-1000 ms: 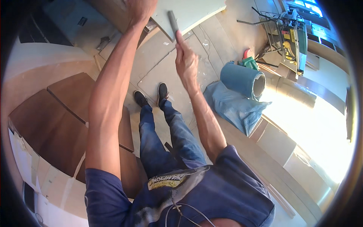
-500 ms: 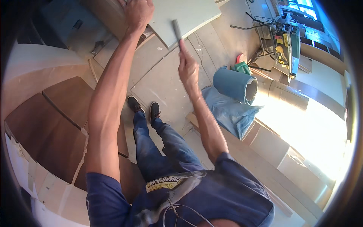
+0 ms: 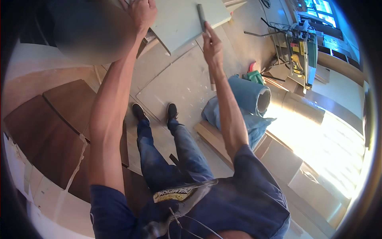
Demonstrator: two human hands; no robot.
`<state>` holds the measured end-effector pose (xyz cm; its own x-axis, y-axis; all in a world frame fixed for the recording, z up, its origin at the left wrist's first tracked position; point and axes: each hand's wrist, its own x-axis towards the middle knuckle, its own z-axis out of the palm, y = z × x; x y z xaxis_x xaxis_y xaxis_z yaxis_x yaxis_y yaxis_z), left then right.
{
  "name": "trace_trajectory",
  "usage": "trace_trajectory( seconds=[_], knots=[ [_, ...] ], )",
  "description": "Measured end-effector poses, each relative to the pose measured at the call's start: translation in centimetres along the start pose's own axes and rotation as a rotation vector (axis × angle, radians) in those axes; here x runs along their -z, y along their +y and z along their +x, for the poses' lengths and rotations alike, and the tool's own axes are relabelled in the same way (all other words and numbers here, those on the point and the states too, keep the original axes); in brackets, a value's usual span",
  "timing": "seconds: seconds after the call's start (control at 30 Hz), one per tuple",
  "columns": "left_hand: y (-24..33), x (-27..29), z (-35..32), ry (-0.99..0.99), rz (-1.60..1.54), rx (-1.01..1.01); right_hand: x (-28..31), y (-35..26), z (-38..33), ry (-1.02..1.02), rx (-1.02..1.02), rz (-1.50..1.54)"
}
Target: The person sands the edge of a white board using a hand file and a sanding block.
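Observation:
My right hand (image 3: 213, 46) grips a narrow grey bar (image 3: 201, 16) that points away from me, over the pale greenish-grey board (image 3: 183, 22). The bar's lower end lies against my fingers; its exact kind does not show. Ahead on the left, my left hand (image 3: 142, 15) is at the board's left side, at the upper edge of the view. Its fingers look spread, but their tips are cut off, so I cannot tell what they touch. Beneath the board's near left edge, some wooden pieces (image 3: 148, 43) show.
Dark brown panels (image 3: 59, 119) lie at left. On the right are a blue roll (image 3: 246, 93), blue plastic sheeting (image 3: 254, 121) and a long wooden board (image 3: 215, 141). A folding tool stand (image 3: 304, 59) stands far right. A blurred patch covers the upper left.
My right hand has moved forward and slightly right with the grey bar, now farther over the board. My left hand has shifted slightly left. My feet stand wider apart.

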<state>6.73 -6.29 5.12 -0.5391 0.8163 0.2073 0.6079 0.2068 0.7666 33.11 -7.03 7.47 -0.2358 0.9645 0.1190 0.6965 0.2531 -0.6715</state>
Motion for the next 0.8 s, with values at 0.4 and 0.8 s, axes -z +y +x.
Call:
trace_trajectory(
  seconds=[0.4, 0.8],
  knots=[
    [-2.1, -2.6, 2.2, 0.206, 0.045, -0.241, 3.1, 3.4, -1.0, -0.537, 0.178, 0.118],
    [-0.2, -0.6, 1.0, 0.115, 0.06, -0.093, 9.8, 11.6, 24.7, -0.172, 0.226, 0.086]
  ],
)
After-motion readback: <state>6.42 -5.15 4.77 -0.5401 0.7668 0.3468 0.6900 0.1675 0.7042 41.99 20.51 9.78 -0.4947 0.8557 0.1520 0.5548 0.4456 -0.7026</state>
